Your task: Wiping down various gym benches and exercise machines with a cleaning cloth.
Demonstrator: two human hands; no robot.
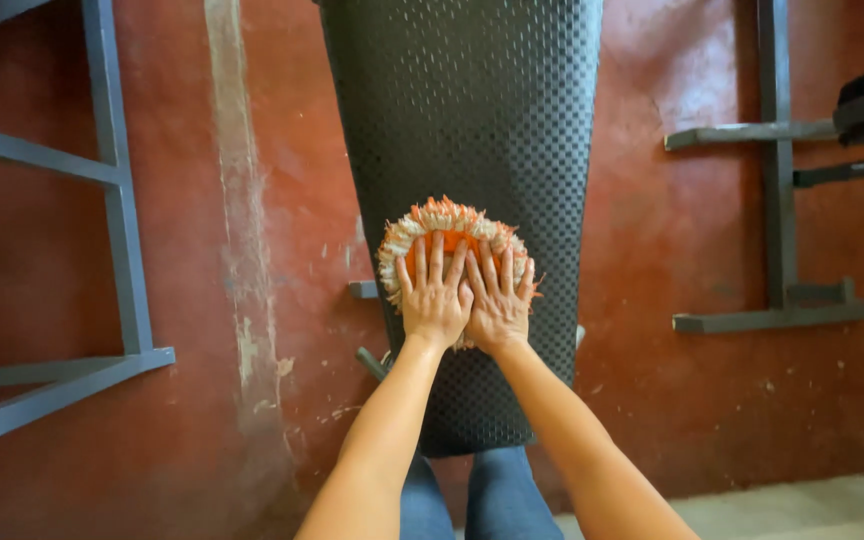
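Seemingly soft and light, the round orange mop pad (452, 235) lies on the black textured bench pad (472, 120), pressed under the left hand (434, 300) and right hand (498, 305), fingers spread flat and gripping nothing. Its shaggy fringe looks the easiest hold. Most of its middle is hidden beneath the palms, and the bench's top is cut off.

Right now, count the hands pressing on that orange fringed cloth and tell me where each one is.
2. The left hand lies flat on the cloth's left half; the right hand lies beside it on the right half, touching it. Both press the cloth against the black padded bench. None seem hidden.
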